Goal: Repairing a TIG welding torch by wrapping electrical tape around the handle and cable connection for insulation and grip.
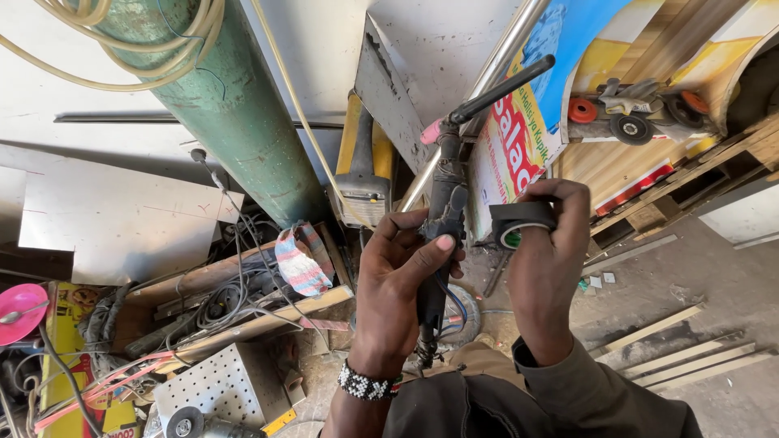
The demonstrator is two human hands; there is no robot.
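Two hands are seen at work low in the middle of the view. A welding torch [445,203] is gripped around its dark handle by the left hand [402,272], the fingers curled closed and the thumb pressed along the handle's side; a beaded bracelet [365,383] is worn on that wrist. The torch is held nearly upright, its pink nozzle at the top with a black cap angled up to the right, and its cable [428,324] is seen running down toward the lap. A roll of black tape [523,221] is held just beside the torch by the right hand [548,259], pinched closed between thumb and fingers (a green inner ring shows at the roll's lower edge). Whether a strip of tape reaches the handle cannot be told.

To the left, a green gas cylinder [235,113] is draped with pale hose [130,49]. Below it, tangled wires [235,292] are heaped on boards, and an angle grinder [191,422] is seen beside a perforated metal plate [215,381].
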